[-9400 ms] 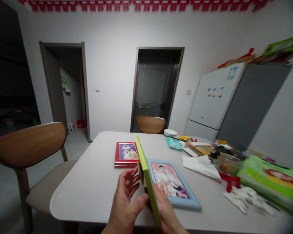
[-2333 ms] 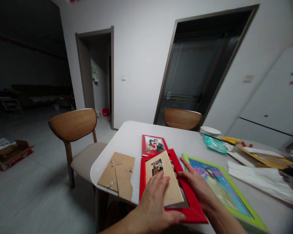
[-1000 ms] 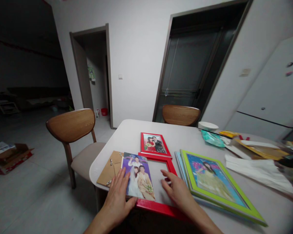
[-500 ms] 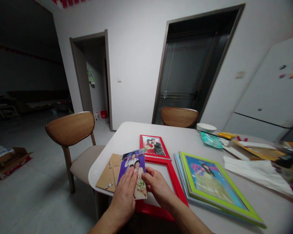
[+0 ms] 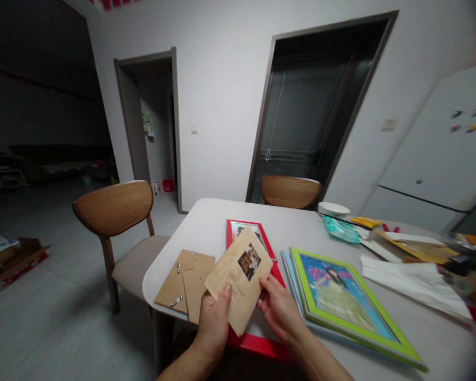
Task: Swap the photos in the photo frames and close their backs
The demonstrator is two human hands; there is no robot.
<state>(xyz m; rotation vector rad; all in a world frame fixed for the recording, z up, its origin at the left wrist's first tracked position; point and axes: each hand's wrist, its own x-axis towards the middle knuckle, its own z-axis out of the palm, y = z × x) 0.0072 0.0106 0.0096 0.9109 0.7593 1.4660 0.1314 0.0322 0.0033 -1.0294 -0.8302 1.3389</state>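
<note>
A beige sheet (image 5: 234, 275) with a small dark picture printed on it is held up tilted over the near side of the table. My left hand (image 5: 214, 320) grips its lower left edge, thumb on top. At its right edge, my right hand (image 5: 277, 304) pinches it between thumb and fingers. Beneath lies a red photo frame (image 5: 262, 345), mostly covered by the sheet and hands. Farther back, another red frame (image 5: 229, 233) holds a picture, partly hidden. Brown backing boards (image 5: 170, 288) with metal clips rest left of my left hand.
A lime-green frame (image 5: 404, 346) with a portrait lies on a light blue frame (image 5: 287, 270) at right. Beyond are a teal packet (image 5: 341, 228), a white bowl (image 5: 333, 209) and white cloth or paper (image 5: 412, 278). Wooden chairs (image 5: 115, 209) (image 5: 291, 191) stand around the table (image 5: 210, 217).
The purple couple photo no longer shows; a beige face is up in my hands instead. My left hand has moved from lying over the photo to gripping the sheet's edge. The sheet is raised and tilted.
</note>
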